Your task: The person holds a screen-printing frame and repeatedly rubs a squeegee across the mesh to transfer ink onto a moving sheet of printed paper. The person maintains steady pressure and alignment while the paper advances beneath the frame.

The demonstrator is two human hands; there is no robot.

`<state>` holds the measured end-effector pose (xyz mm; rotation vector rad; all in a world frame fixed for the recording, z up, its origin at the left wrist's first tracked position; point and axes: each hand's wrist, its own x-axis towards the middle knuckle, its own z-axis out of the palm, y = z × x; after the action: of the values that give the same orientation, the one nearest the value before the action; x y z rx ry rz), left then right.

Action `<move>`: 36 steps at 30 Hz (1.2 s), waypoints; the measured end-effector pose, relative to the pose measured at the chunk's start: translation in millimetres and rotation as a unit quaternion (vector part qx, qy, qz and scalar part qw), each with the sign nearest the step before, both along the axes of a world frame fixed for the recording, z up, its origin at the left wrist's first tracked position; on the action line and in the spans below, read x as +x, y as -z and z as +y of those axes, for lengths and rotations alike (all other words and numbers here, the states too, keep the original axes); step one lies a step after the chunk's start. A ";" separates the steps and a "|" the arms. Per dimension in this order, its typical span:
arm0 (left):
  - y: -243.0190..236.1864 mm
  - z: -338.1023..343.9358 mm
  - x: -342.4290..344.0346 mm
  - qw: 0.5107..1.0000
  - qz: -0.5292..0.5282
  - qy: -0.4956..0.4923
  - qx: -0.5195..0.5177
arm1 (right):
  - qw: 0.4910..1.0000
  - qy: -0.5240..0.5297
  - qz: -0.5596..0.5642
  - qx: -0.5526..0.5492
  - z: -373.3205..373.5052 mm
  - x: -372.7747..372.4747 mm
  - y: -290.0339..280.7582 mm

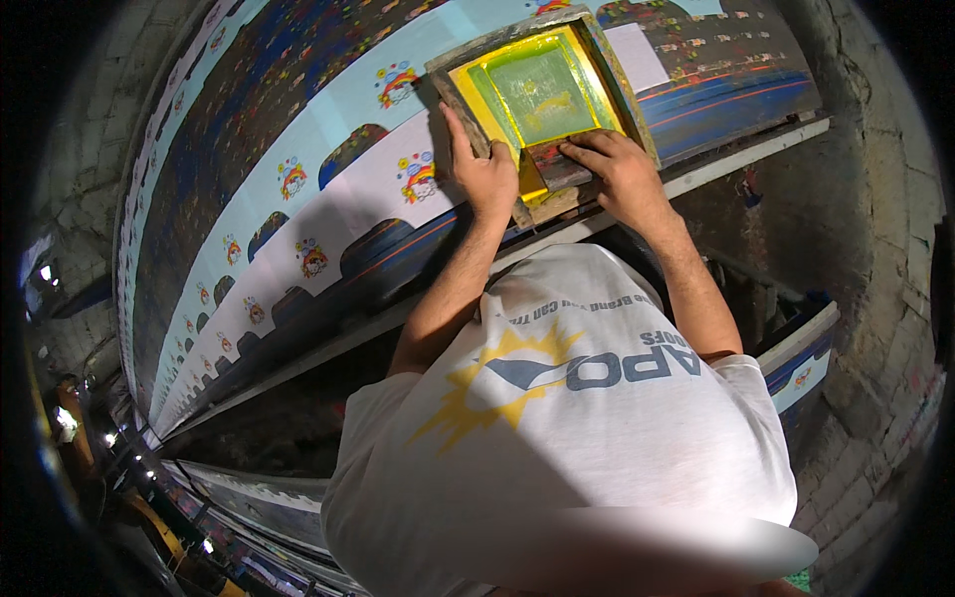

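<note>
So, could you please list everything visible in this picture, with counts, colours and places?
wooden-framed printing screen with yellow mesh: one, yellow and brown, far end of the table, under both hands
dark flat squeegee: one, dark red-brown, at the frame's near edge
long printed cloth: one, pale blue and navy with small multicoloured motifs, stretched along the table
long print table: one, pale edge, running diagonally
white printed T-shirt: one, white with a yellow and grey print, lower centre
left hand: on the frame's left side
right hand: on the squeegee

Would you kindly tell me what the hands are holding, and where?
Both hands, left and right, grip the squeegee along its top, inside the wooden screen frame.
</note>
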<state>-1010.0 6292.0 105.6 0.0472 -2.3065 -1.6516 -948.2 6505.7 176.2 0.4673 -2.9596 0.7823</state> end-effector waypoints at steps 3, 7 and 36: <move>12.0 34.2 -5.5 0.999 -0.021 -0.002 -0.033 | 1.000 0.004 0.006 -0.030 38.8 -5.4 3.6; 25.7 53.2 -14.2 0.998 -0.027 -0.015 -0.051 | 1.000 -0.013 0.002 0.007 63.6 -13.6 8.0; 16.2 50.9 -6.5 0.984 -0.082 -0.038 -0.154 | 0.998 -0.060 -0.011 -0.031 75.2 -19.2 -1.6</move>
<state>-1016.5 6342.9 89.3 0.2082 -2.6226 -1.2806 -967.4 6580.9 177.8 0.6419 -2.9396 0.8949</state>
